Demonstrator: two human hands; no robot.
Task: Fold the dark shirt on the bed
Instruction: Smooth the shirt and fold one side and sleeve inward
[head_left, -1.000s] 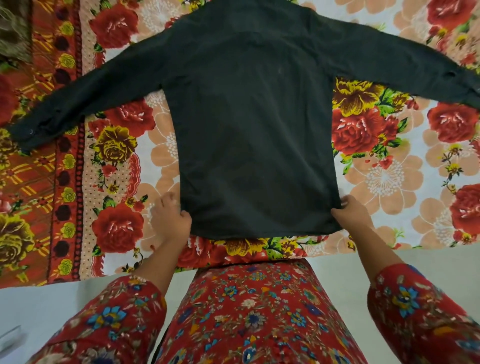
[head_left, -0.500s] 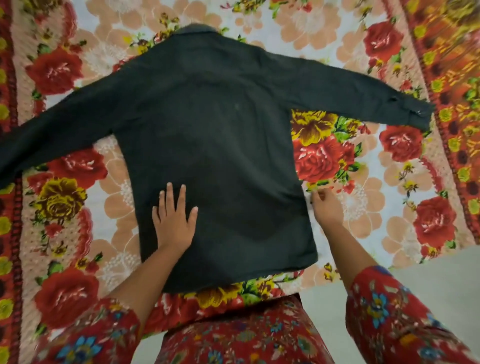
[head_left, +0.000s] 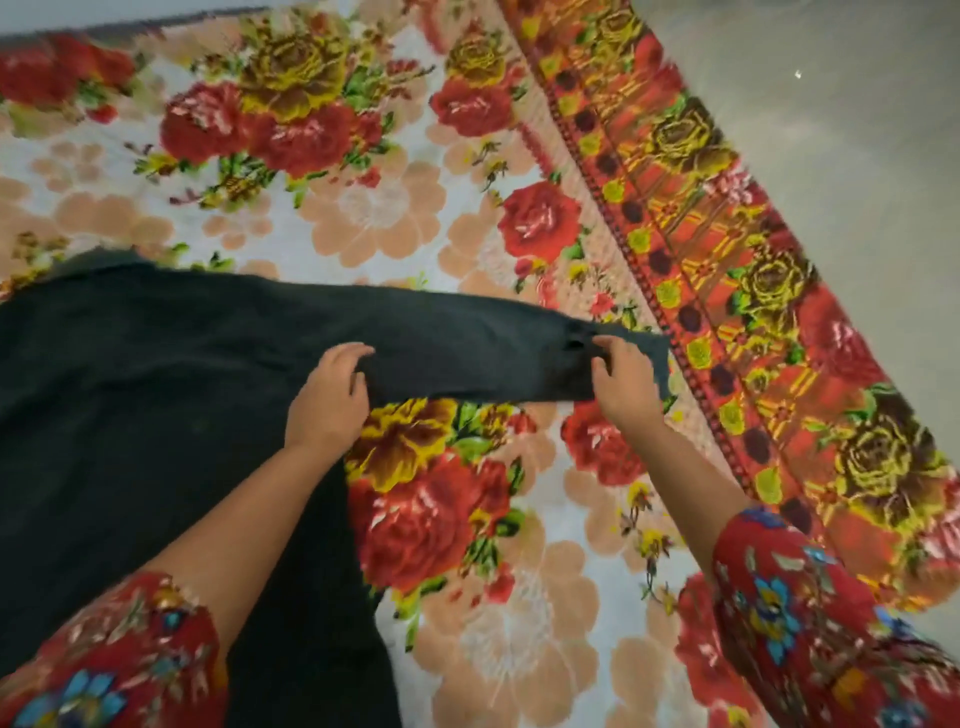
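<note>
The dark shirt (head_left: 156, 415) lies flat on the flowered bed cover (head_left: 374, 208), its body filling the left of the view. Its right sleeve (head_left: 467, 348) stretches out to the right toward the cover's red border. My left hand (head_left: 327, 400) grips the sleeve's lower edge near the armpit, fingers curled over the cloth. My right hand (head_left: 621, 376) grips the cuff end of the same sleeve, fingers curled on top. The shirt's left sleeve and collar are out of view.
The cover's patterned red and yellow border (head_left: 727, 312) runs diagonally at the right, with grey floor (head_left: 857, 156) beyond it. My red flowered sleeves (head_left: 810, 623) fill the bottom corners.
Both hands left the shirt's lower body and moved up and right onto the right sleeve, which they now grip. The view has swung to the right.
</note>
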